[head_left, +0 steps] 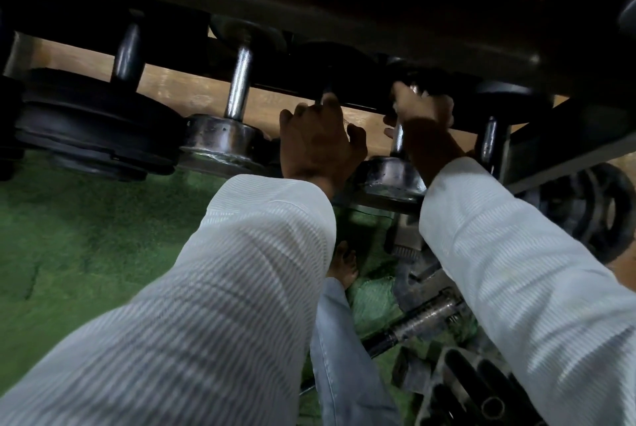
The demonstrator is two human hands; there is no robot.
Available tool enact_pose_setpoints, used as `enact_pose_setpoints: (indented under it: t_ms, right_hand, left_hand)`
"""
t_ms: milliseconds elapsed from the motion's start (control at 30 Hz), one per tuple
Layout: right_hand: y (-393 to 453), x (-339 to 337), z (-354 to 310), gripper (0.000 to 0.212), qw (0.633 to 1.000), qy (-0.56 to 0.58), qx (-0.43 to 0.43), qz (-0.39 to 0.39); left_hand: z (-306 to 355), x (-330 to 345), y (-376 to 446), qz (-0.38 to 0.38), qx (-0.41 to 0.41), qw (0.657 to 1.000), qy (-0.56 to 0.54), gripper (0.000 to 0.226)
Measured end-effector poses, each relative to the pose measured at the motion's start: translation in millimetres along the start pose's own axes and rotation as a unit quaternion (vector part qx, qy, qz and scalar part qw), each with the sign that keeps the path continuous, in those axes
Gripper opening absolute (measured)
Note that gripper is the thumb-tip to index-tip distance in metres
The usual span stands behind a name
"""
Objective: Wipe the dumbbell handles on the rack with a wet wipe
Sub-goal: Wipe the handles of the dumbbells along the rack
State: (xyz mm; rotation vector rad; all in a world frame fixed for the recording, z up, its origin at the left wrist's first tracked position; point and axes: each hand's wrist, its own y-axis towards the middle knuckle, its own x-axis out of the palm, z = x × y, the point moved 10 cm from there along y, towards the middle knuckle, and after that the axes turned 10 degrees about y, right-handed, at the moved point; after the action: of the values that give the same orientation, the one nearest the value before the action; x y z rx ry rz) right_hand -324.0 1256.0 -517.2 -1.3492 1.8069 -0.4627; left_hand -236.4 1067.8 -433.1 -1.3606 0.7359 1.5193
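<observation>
Fingers, left hand (318,140): you are curling them over a dumbbell handle (326,92) that your hand is almost wholly hiding; only a short dark stub is showing above the knuckles. Whether a wipe is lying under the palm cannot be told.
Fingers, right hand (425,112): you are wrapping them round the upper part of the neighbouring chrome handle (399,141), thumb side toward the left hand. No wipe is showing clearly in this grip; shadow is covering the palm.
Hands, relation: both are working side by side, near each other but apart, on adjacent dumbbells.
Dumbbell under right hand: its chrome end weight (390,179) is sitting just below your wrist, on the lower rail.
Rack (344,26): its dark upper beam is running across the top of the view, dumbbells hanging between the rails.
Other dumbbells: a chrome-handled one (239,85) is standing left of your left hand; a larger black-plated one (93,122) is further left.
Sleeves: you are wearing white ribbed sleeves (241,270) on both arms.
Floor: green matting (86,236) is lying below, with a bare foot (342,265) and a threaded bar (423,319) on it.
</observation>
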Motion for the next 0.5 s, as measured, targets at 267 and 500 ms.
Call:
enact_pose_setpoints:
  t_ms: [267,500]
  right_hand:
    - [-20.0,-27.5,-10.6,0.105,0.979,-0.164,-0.093,0.081]
    - [-57.5,-41.0,-20.8,0.043,0.933,-0.303,-0.179,0.074]
  left_hand:
    - [-4.2,5.4,-0.7,-0.033,-0.016,0.999,0.005,0.044]
    - [-7.1,4.4,-2.1,-0.043,-0.005,0.997,-0.056,0.048]
